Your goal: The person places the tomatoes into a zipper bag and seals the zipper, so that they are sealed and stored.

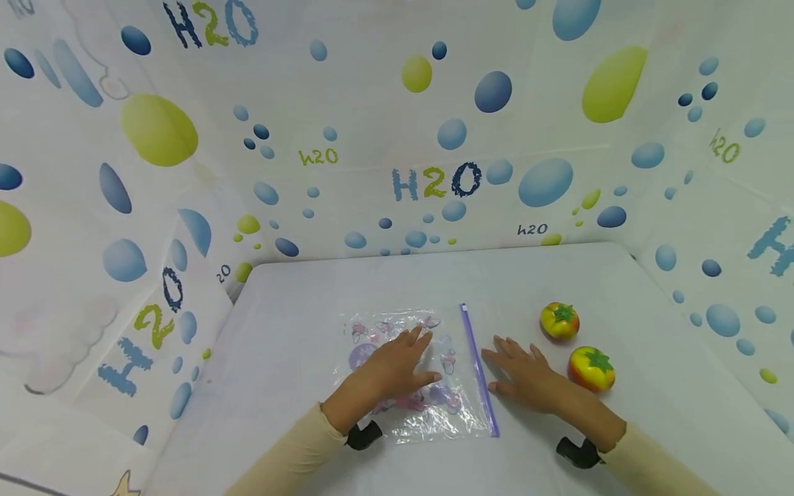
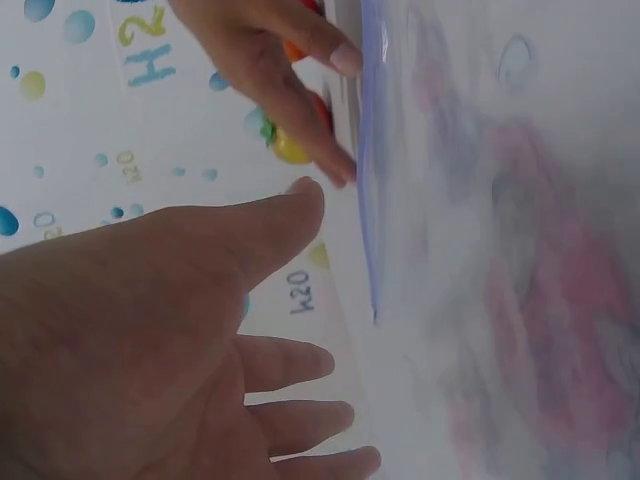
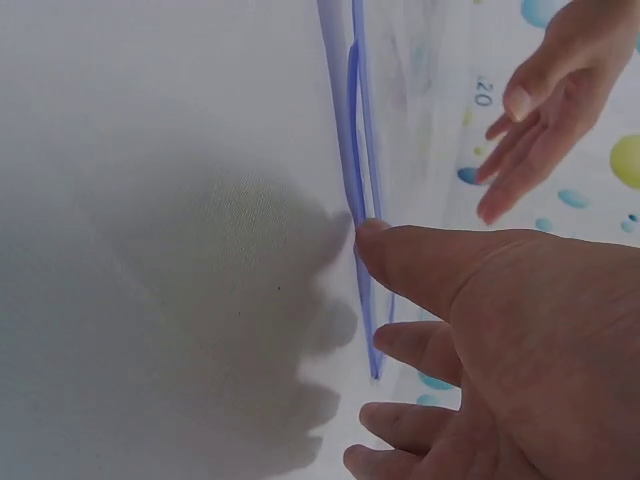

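A clear zip bag (image 1: 409, 428) printed with pink and purple pictures lies flat on the white table, its purple zip strip (image 1: 480, 379) along the right side. My left hand (image 1: 393, 362) hovers over the middle of the bag, fingers spread and holding nothing. Just right of the strip is my right hand (image 1: 524, 375), fingers extended, palm facing down. In the right wrist view its thumb (image 3: 420, 260) overlaps the purple strip (image 3: 350, 150). Two yellow-and-red toy fruits with green leafy tops, the farther one (image 1: 560, 322) and the nearer one (image 1: 591, 369), sit beside the right hand.
The white table (image 1: 298, 303) extends around the bag on all sides. Behind and beside it hangs a white curtain (image 1: 372, 103) with blue and green drops and H2O lettering. A black strap (image 1: 364, 435) is on the left wrist, another black strap (image 1: 578, 453) on the right.
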A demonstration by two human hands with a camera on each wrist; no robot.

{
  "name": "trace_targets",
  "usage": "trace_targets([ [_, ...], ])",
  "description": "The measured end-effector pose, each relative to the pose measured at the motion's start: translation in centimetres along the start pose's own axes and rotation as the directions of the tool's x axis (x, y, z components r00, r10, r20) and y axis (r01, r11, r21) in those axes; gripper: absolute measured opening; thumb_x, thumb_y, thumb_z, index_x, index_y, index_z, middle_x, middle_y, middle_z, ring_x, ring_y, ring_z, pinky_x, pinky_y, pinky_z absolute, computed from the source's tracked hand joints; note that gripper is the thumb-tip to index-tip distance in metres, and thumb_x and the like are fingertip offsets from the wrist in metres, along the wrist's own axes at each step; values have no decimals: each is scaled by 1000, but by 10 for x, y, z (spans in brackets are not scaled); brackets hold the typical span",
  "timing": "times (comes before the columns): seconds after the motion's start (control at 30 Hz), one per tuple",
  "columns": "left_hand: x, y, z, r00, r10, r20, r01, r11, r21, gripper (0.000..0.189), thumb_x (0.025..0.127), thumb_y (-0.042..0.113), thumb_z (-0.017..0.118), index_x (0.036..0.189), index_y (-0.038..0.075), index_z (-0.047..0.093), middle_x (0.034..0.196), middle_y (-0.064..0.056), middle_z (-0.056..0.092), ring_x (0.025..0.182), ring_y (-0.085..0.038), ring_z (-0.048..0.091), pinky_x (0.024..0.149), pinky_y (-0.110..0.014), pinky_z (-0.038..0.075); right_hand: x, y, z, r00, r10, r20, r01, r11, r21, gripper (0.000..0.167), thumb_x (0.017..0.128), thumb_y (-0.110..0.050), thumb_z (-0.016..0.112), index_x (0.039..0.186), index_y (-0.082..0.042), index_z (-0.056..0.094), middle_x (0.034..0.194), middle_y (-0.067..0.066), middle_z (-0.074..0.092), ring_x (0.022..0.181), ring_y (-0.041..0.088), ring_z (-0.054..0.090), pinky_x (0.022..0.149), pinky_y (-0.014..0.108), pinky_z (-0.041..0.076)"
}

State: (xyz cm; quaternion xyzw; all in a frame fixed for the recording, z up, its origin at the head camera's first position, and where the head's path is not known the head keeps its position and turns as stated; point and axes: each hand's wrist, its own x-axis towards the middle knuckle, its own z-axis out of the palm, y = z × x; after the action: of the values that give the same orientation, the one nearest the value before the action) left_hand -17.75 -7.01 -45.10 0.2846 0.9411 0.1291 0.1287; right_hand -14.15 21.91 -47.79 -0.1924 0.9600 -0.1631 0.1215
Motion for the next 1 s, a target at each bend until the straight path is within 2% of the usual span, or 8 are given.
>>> trace_targets([
  [0.3,9,32,22,999,-22,26,19,991,132,79,100,54,67,162,12,43,169,-14,37,154,-39,38,122,-50,37,0,-2,5,1000,-24,2,24,999,23,64,101,-37,71,156,-12,52,167,27,34,153,53,30,117,79,19],
  [0.5,16,49,39,999,-36,6,34,985,170,81,102,57,63,160,5,43,166,-17,42,152,-37,43,120,-47,41,0,-1,8,999,-35,-11,35,999,33,63,100,-37,71,155,-11,53,167,27,34,153,54,30,117,79,19],
  [0.67,19,57,49,998,-63,-24,67,976,206,82,102,60,60,157,0,44,163,-20,46,149,-39,46,119,-47,42,1,-1,10,999,-42,-23,43,998,39,62,101,-39,70,155,-11,53,167,27,34,153,53,31,116,79,20],
  [1.0,20,69,59,990,-104,-94,123,965,231,96,98,74,53,155,-2,46,159,-21,50,147,-44,48,122,-56,35,4,-3,11,999,-35,-21,36,998,43,64,99,-37,73,155,-11,53,168,26,34,153,53,30,116,79,20],
])
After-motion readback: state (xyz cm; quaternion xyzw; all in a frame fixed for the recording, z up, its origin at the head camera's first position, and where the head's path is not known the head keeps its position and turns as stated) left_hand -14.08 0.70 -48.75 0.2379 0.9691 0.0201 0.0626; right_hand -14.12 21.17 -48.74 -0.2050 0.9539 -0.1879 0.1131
